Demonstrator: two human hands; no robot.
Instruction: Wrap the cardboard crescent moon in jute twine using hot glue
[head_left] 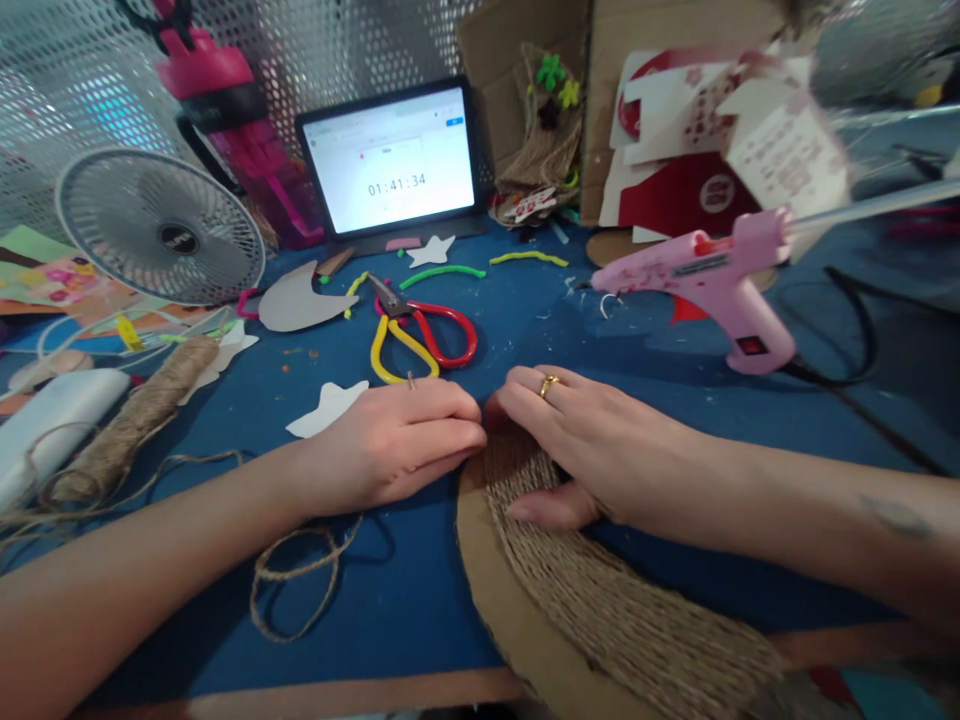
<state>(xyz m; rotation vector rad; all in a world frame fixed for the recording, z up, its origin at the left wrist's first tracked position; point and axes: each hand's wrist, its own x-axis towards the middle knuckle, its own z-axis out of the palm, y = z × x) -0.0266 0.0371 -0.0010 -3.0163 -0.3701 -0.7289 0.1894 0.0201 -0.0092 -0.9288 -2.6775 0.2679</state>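
Note:
A curved cardboard piece point(480, 565) lies at the front of the blue table, part of its face covered in close rows of brown twine point(630, 590). My right hand point(577, 440) grips its upper end, thumb on the twine rows and fingers bent over the tip. Close beside that tip, my left hand point(405, 440) is closed in a pinch. A loose loop of twine point(296, 575) runs up under the left hand; the fingertips hide the strand itself. Scissors with red and yellow handles point(424, 335) lie just beyond my hands.
A pink glue gun point(705, 265) with its cord stands at the right. At the left are a twine spool point(139, 420), a white box-like object point(56, 430) and a fan point(161, 225). White paper stars point(330, 408) and a grey crescent point(296, 300) lie near a tablet point(394, 165).

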